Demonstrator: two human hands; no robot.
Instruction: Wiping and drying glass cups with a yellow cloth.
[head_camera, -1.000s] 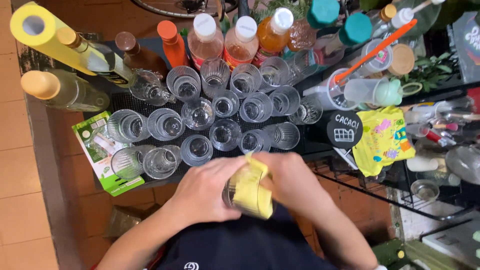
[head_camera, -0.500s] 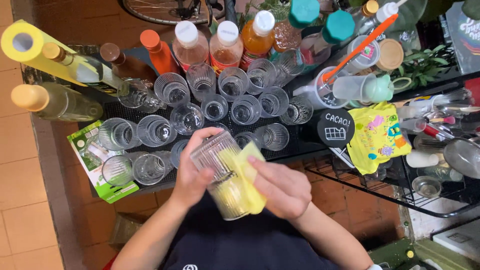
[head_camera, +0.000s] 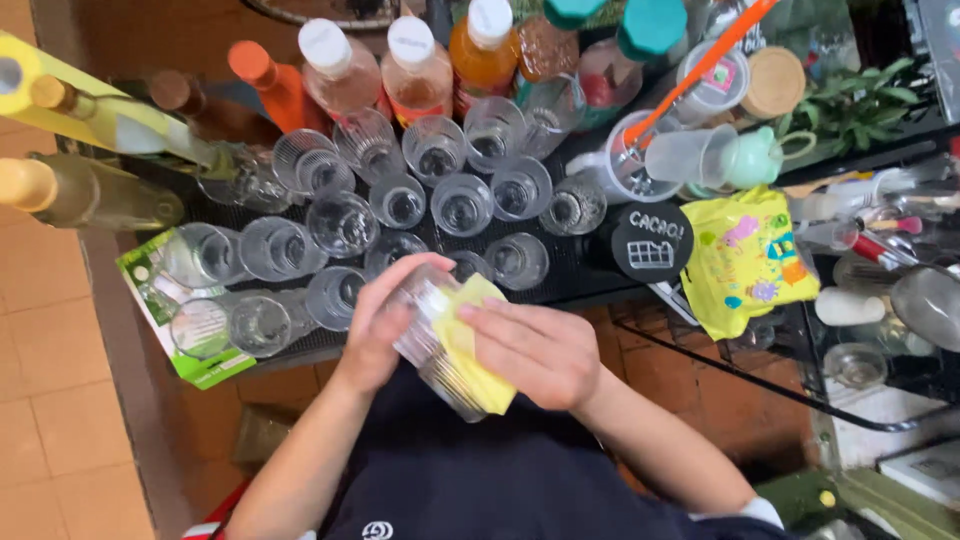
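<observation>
My left hand (head_camera: 380, 325) grips a clear ribbed glass (head_camera: 425, 335), lying tilted in front of my body. My right hand (head_camera: 540, 350) presses a yellow cloth (head_camera: 470, 355) against the side of that glass, fingers spread over the cloth. The cloth wraps around the glass and hangs past its lower end. Both hands are just below the front edge of a black mat (head_camera: 560, 275) crowded with several upturned clear glasses (head_camera: 460, 205).
Bottles with white, orange and teal caps (head_camera: 410, 65) line the back. Yellow-capped bottles (head_camera: 90, 190) lie at left. A green leaflet (head_camera: 170, 335) sits under glasses. A round black lid (head_camera: 650, 240), a yellow pouch (head_camera: 745, 260) and a wire rack (head_camera: 800, 370) stand at right.
The glass rose from low against my body towards the mat and turned in my hands. My right hand slid the yellow cloth along its side.
</observation>
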